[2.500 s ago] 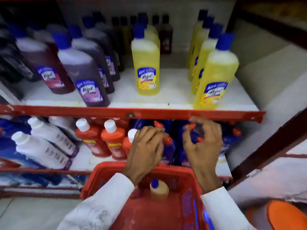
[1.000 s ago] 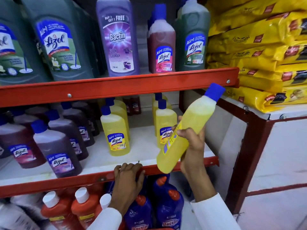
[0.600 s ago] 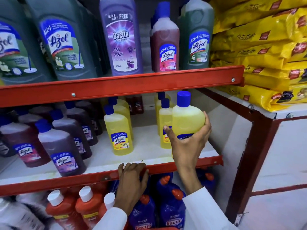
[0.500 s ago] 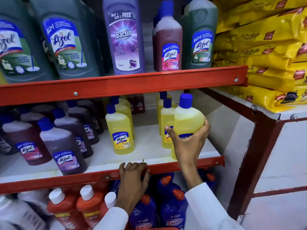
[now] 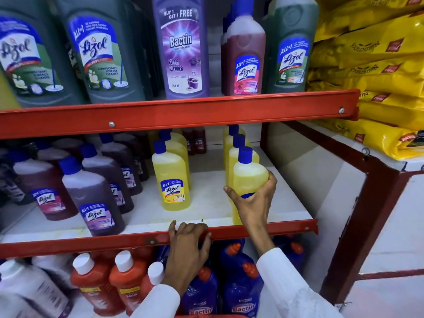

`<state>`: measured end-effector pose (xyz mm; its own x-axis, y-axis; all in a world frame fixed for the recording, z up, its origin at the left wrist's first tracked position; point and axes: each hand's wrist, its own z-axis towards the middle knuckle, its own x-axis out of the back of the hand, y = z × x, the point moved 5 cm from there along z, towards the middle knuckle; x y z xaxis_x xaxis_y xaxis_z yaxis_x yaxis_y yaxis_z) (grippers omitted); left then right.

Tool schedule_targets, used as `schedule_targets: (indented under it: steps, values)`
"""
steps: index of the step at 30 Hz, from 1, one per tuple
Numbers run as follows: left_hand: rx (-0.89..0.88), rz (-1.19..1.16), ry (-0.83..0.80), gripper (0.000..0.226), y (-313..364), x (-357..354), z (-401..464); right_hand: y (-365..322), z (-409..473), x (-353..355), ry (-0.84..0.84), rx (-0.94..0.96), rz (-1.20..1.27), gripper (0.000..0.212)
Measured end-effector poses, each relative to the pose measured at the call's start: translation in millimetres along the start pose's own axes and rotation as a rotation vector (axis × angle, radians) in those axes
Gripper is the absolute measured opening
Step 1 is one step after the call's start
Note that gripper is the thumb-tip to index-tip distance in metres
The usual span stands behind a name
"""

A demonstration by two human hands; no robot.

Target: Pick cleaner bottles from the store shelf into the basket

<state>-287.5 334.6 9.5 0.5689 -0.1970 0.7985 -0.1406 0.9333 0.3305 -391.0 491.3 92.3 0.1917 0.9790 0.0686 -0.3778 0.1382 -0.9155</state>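
Observation:
My right hand (image 5: 253, 203) grips a yellow Lizol bottle (image 5: 249, 175) with a blue cap, held upright at the front right of the white middle shelf (image 5: 206, 200). Whether its base rests on the shelf is hidden by the hand. More yellow bottles (image 5: 234, 145) stand in a row right behind it. Another yellow Lizol bottle (image 5: 172, 177) stands to its left. My left hand (image 5: 188, 244) rests with fingers curled over the red front rail (image 5: 91, 244) of that shelf. Only a thin red strip of the basket (image 5: 213, 316) shows at the bottom edge.
Purple and maroon Lizol bottles (image 5: 94, 198) fill the shelf's left. Large green Lizol bottles (image 5: 103, 53) and a lavender Bactin bottle (image 5: 181, 49) stand above. Orange bottles (image 5: 94, 285) and blue Bactin bottles (image 5: 241, 288) sit below. Yellow sacks (image 5: 371, 65) are stacked right of the red post (image 5: 358, 223).
The yellow bottle was tilted in front of the shelf a second ago; my right hand has stood it upright and moved it down onto the shelf's front right. My left hand stays on the rail.

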Motion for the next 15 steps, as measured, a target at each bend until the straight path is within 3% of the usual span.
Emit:
schedule_targets:
  steps: [11, 15]
  values:
    - [-0.003, 0.006, -0.023, 0.019, 2, 2, 0, -1, 1, 4, -0.044, 0.003, -0.061, 0.111]
    - [-0.012, 0.03, -0.084, 0.041, 8, 18, 1, -10, -1, 24, -0.028, 0.036, -0.077, 0.13]
